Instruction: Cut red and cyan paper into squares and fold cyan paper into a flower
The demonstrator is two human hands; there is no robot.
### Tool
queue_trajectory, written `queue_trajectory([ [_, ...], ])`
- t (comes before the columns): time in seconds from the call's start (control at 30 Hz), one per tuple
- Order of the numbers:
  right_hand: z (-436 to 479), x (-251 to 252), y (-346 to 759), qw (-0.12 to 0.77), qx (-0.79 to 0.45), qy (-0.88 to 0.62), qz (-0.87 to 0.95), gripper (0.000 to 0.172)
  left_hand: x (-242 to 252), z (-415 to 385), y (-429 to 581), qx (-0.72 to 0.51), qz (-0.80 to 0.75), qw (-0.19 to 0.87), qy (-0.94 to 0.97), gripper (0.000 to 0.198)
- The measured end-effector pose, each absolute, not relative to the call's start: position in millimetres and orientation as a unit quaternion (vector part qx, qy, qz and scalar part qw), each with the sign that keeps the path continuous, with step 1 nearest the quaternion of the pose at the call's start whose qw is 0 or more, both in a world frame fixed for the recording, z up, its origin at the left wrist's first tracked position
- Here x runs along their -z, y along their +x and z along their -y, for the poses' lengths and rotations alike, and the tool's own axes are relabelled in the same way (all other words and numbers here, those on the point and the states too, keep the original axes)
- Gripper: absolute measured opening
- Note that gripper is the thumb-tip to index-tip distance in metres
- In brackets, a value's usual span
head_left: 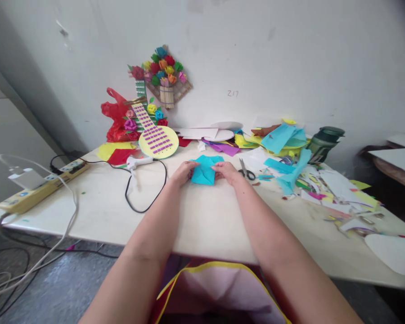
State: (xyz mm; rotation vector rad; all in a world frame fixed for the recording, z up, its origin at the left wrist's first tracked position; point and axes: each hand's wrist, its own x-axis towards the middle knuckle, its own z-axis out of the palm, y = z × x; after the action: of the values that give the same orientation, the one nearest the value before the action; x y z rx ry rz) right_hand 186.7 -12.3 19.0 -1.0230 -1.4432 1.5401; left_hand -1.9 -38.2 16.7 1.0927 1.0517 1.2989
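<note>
A small piece of blue paper, with creases across it, is held just above the white table. My left hand pinches its left edge, and my right hand pinches the right edge. The fingers of both hands are partly hidden by the paper. Black-handled scissors lie open just right of my right hand. To the left of my left hand rests a white glue gun with a black cord.
A yellow paper guitar shape and paper flowers stand at the back left. A yellow power strip with cables lies at the left edge. Blue paper strips, paper scraps and a green bottle are on the right.
</note>
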Motion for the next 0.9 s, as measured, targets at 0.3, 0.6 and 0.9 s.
queue_trajectory([
  [0.3, 11.9, -17.7, 186.8, 0.399, -0.601, -0.401, 0.564, 0.015, -19.6, 37.6, -7.3, -0.477, -0.425, 0.589, 0.494, 0.026],
  [0.6, 12.6, -13.5, 189.0, 0.414, -0.592, -0.395, 0.567, 0.020, -23.9, 42.7, -6.1, -0.481, -0.404, 0.608, 0.486, 0.020],
  [0.9, 16.6, -16.1, 189.0, 0.421, -0.598, -0.390, 0.560, 0.017, -23.0, 43.1, -8.3, -0.468, -0.419, 0.597, 0.500, 0.020],
])
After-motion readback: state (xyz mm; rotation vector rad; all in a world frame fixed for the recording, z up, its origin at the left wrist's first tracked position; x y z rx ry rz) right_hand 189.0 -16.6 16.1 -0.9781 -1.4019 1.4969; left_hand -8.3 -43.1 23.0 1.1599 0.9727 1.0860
